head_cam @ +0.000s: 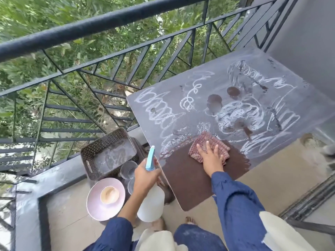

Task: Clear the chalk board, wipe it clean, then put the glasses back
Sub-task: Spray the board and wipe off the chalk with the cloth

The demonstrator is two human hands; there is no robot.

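The chalk board (168,95) lies flat like a tabletop, covered in white chalk scribbles and wet spray spots. Its near part shows a dark brown wiped patch. My right hand (211,157) presses flat on a red checked cloth (208,142) at the edge of that patch. My left hand (145,176) grips a white spray bottle (151,205) with a blue nozzle, held beside the board's near left edge. Clear glasses (127,170) stand on a low stand to the left of the board, partly hidden by my left hand.
A dark perforated basket (108,151) sits beside the glasses. A pink bowl (106,198) holding a beige lump lies nearer to me. A black metal balcony railing (108,20) runs behind the board, with greenery beyond. A grey wall stands at the right.
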